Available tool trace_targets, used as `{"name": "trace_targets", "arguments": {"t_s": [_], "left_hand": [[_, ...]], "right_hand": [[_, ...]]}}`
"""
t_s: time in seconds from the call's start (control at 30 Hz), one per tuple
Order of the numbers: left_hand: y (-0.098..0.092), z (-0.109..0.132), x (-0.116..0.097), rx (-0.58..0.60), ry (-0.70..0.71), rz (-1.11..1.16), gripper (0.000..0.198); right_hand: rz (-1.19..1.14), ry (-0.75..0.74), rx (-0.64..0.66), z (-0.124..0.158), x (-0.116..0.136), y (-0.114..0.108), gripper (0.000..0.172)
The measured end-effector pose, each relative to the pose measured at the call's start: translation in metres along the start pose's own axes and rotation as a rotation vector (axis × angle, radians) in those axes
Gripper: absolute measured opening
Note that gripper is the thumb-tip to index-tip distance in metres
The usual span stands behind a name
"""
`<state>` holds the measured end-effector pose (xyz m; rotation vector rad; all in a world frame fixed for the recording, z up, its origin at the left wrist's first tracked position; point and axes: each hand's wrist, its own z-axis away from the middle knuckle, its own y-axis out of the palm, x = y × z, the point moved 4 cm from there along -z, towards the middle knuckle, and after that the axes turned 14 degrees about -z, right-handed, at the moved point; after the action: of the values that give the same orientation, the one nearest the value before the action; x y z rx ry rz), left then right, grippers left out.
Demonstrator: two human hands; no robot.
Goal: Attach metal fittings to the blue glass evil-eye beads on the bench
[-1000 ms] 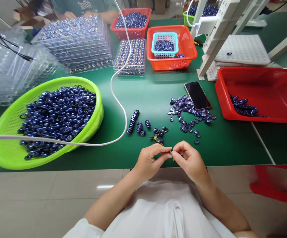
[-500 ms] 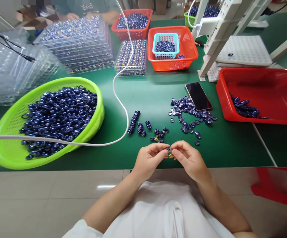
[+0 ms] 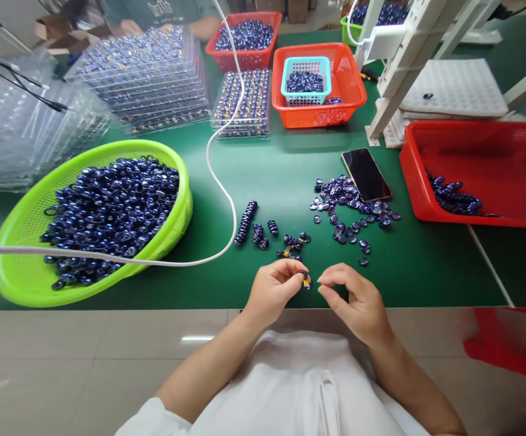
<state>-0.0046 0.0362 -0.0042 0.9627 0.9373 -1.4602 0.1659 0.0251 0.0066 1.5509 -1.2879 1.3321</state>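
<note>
Between its thumb and index finger, my left hand [image 3: 272, 290] pinches a small dark ring-shaped part [image 3: 307, 281] with an orange-yellow piece on it. My right hand [image 3: 357, 297] is just to the right, apart from the part, its thumb and fingertips separated and nothing visible between them. Just beyond my left hand lies a small pile of dark rings [image 3: 292, 244], some with yellow bits. Left of that are short stacks of rings [image 3: 259, 235] and a longer row of rings [image 3: 246, 223]. Loose dark shiny caps [image 3: 344, 194] are scattered beyond my right hand.
A green oval basket [image 3: 181, 200] full of dark rings stands left, a white cable [image 3: 220, 175] crossing it. A phone [image 3: 366, 174] lies by the caps. Red bin [image 3: 485, 136] right; orange basket [image 3: 281, 115] and stacked clear trays [image 3: 199, 91] behind. Another person [image 3: 158, 15] sits opposite.
My right hand has come away from the ring-shaped part and moved right, its fingers parting. My left hand keeps hold of the part. The view has shifted slightly.
</note>
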Motion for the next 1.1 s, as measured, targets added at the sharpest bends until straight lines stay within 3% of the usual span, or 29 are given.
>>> {"name": "trace_targets", "arguments": {"t_s": [0.13, 0.23, 0.37, 0.57, 0.67, 0.9, 1.1], "left_hand": [[0.004, 0.000, 0.004, 0.013, -0.009, -0.004, 0.011], [0.007, 0.001, 0.005, 0.024, -0.006, -0.039, 0.013], [0.007, 0.005, 0.005, 0.061, 0.026, -0.167, 0.020], [0.006, 0.010, -0.003, 0.080, 0.292, -0.428, 0.024], [0.007, 0.010, -0.004, 0.082, 0.333, -0.468, 0.022], [0.006, 0.009, 0.002, 0.069, 0.229, -0.358, 0.020], [0.006, 0.005, 0.002, 0.124, 0.043, -0.099, 0.024]], "right_hand": [[0.175, -0.222, 0.046, -0.002, 0.009, 0.008, 0.020], [0.276, -0.274, 0.020, -0.001, 0.007, 0.012, 0.020], [0.288, -0.216, 0.024, -0.001, 0.003, 0.010, 0.017], [0.213, -0.001, 0.097, -0.008, 0.005, 0.001, 0.010], [0.163, 0.124, 0.087, -0.011, 0.004, -0.002, 0.011], [0.026, 0.337, 0.004, -0.010, -0.006, -0.002, 0.011], [-0.011, 0.225, 0.055, -0.006, -0.006, -0.003, 0.010]]}}
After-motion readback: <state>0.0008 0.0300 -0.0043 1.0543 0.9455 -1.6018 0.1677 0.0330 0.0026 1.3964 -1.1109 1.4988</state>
